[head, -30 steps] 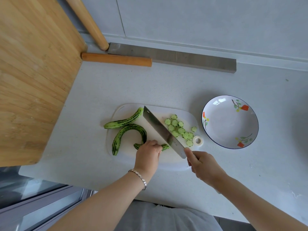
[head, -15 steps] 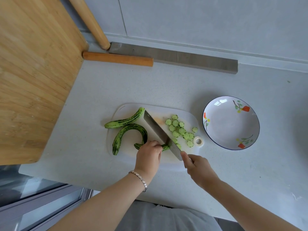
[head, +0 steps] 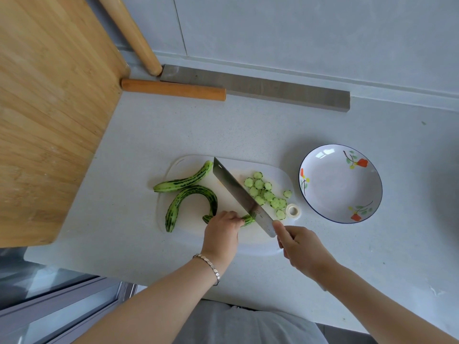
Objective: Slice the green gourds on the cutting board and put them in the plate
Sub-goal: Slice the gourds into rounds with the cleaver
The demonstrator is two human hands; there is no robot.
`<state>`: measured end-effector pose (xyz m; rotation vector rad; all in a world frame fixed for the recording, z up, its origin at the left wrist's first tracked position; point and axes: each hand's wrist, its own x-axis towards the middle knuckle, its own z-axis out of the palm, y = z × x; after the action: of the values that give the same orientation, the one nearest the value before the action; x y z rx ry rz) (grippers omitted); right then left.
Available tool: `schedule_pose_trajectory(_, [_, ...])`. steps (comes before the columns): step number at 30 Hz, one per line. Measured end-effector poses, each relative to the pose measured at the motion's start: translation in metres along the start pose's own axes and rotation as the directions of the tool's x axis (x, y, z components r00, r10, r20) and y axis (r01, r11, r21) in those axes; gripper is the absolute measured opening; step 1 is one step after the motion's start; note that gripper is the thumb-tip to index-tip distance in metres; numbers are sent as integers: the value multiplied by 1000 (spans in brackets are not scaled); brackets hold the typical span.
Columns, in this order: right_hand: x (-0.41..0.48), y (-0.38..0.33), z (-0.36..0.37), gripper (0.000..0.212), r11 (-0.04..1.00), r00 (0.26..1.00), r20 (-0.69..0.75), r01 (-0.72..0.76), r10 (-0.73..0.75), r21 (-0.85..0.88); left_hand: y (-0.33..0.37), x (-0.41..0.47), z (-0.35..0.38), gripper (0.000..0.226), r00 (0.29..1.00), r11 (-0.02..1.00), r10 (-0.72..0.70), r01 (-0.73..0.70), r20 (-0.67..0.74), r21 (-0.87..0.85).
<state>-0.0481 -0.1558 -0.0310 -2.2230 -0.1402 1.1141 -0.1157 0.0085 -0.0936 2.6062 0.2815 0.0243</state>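
Down on the pale desk (head: 223, 130) lies a white cutting board (head: 258, 240), seen from the head camera. The left hand (head: 221, 228), a bracelet (head: 210, 265) on its wrist, presses a short green gourd (head: 248, 219) onto the board's near edge, fingers (head: 233, 216) curled over it. The right hand (head: 301, 249) is clenched round the handle of a knife (head: 238, 192), whose broad blade slants up and left across the board and meets the held gourd's right end. Two more striped gourds, one sharply curved (head: 188, 197) and one nearly straight (head: 186, 181), lie whole on the board's left side, touching each other. A cluster of round slices (head: 263, 192) lies on the board right of the blade, with a small white ring (head: 292, 210) just beside it. The flowered plate (head: 340, 184) stands on the desk right of the board. A big wooden board (head: 49, 108) and a rolling pin (head: 173, 89) lie further back on the left.
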Motion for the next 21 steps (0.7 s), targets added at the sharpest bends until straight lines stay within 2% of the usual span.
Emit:
schedule_pose_trajectory(7, [6, -2, 4, 51, 995, 1000, -2, 15, -15, -96, -1, 1, 0, 33, 999, 1000, -9, 9, 31, 21])
schedule_pose_trajectory(11, [11, 5, 12, 52, 996, 1000, -9, 5, -6, -87, 0, 0, -2, 30, 1000, 1000, -12, 12, 5, 12])
schedule_pose_trajectory(18, [11, 8, 7, 52, 990, 998, -6, -59, 61, 129, -4, -1, -5, 25, 999, 998, -52, 52, 7, 29])
schedule_pose_trajectory(21, [7, 7, 0, 52, 988, 999, 11, -53, 52, 146, -4, 1, -7, 27, 998, 997, -61, 59, 33, 56])
